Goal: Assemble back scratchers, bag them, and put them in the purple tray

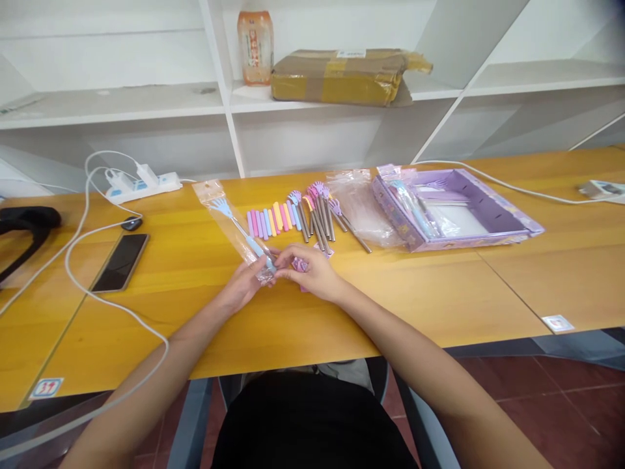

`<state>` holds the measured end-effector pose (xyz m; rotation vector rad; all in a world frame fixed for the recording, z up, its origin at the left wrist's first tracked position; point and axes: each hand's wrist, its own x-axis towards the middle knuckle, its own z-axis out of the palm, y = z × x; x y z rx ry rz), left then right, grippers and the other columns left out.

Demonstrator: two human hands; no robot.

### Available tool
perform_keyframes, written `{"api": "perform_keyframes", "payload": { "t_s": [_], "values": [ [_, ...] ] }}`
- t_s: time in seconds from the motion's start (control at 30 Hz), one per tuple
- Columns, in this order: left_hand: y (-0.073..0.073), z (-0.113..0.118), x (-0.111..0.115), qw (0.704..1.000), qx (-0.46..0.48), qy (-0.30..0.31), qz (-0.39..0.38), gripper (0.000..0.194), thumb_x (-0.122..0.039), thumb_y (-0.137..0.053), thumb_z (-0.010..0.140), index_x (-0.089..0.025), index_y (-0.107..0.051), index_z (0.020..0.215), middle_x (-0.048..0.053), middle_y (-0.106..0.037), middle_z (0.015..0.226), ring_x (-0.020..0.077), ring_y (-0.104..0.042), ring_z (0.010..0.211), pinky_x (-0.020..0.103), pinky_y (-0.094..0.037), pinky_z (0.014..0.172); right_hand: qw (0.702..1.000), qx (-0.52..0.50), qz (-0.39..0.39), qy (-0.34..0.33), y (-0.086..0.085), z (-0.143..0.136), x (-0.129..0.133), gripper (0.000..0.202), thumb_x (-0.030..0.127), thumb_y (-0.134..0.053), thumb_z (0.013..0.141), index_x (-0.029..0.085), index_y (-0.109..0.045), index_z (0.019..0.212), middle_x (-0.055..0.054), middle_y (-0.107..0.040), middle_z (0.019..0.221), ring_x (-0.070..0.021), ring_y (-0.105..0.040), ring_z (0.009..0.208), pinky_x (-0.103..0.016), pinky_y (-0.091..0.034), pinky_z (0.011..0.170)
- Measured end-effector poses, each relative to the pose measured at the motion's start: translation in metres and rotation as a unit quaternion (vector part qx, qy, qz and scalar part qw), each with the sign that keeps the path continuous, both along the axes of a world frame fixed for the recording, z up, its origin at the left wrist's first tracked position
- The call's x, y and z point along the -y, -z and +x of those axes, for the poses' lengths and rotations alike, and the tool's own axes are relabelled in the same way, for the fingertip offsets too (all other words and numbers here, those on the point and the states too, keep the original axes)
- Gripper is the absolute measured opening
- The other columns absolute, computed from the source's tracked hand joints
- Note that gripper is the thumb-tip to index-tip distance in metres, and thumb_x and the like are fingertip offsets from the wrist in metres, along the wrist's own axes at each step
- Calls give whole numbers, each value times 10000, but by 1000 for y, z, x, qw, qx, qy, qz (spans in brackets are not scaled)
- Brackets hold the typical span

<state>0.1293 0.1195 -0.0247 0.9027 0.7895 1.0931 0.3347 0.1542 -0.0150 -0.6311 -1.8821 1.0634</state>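
Observation:
A blue hand-shaped scratcher lies slantwise inside a clear plastic bag. My left hand is closed round the lower end of that bag. At the same end, my right hand pinches the bag's edge, thumb and fingers together. Beyond my hands is a row of coloured handles in pink, purple, blue and yellow. To their right lie several metal rods with coloured hand-shaped heads. Small pink-purple cards show partly behind my right hand.
Clear bags lie beside a purple box holding bagged scratchers. On the left are a phone, a power strip, white cables and a black object. Shelves behind hold a carton and an orange can-shaped container.

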Motion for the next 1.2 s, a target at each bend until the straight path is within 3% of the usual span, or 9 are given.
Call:
{"api": "perform_keyframes", "payload": {
  "t_s": [0.13,0.27,0.4,0.5,0.67,0.97,1.1,1.2],
  "values": [
    [2,-6,-2,996,-67,30,50,487,-358,-920,825,-205,-740,1250,36,-742,993,142,-623,783,270,-480,709,999,-7,-53,1,2,0,1,237,408,-824,919,206,-716,975,-33,-728,931,-186,-699,843,-336,-596,802],
    [0,-10,-4,990,-103,56,74,499,-439,-858,888,-192,-744,1306,58,-735,974,143,-597,759,282,-470,702,995,-13,-100,7,9,-1,-3,347,459,-882,843,206,-674,961,-5,-689,851,-164,-647,770,-301,-552,722],
    [-3,-13,-6,985,-134,67,87,586,-450,-848,899,-201,-699,1409,25,-709,887,141,-599,762,296,-502,739,988,-43,-148,12,13,-2,-10,501,475,-955,733,223,-613,999,2,-682,943,-130,-607,718,-285,-524,678],
    [-5,-12,-7,984,-139,53,95,632,-407,-887,858,-193,-680,1416,24,-724,899,148,-625,775,305,-526,752,983,-47,-178,1,10,-1,-12,480,473,-930,762,220,-608,1012,8,-677,908,-131,-632,744,-271,-526,672],
    [-6,-8,-6,982,-156,37,95,618,-368,-908,827,-194,-668,1369,39,-770,975,158,-673,779,319,-557,766,961,-20,-269,-55,6,2,-11,427,561,-834,851,205,-637,979,15,-689,759,-117,-626,629,-222,-492,531],
    [-4,-6,-8,980,-143,54,124,400,-366,-849,901,-165,-732,1227,19,-732,826,145,-643,711,294,-529,716,961,-27,-269,-51,5,1,-12,462,620,-819,839,184,-688,918,18,-681,672,-105,-606,559,-220,-530,513],
    [-5,-5,-8,981,-141,40,125,419,-381,-862,888,-167,-744,1228,15,-732,805,143,-634,683,293,-527,697,961,-24,-268,-60,3,2,-12,476,653,-776,873,186,-688,902,7,-697,691,-110,-637,598,-228,-556,562],
    [-5,-6,-9,980,-150,45,125,439,-379,-879,869,-161,-741,1225,11,-730,790,142,-636,670,289,-523,686,960,-18,-272,-66,4,2,-12,489,632,-857,798,185,-688,902,5,-714,710,-105,-627,594,-226,-547,568]
  ]
}}
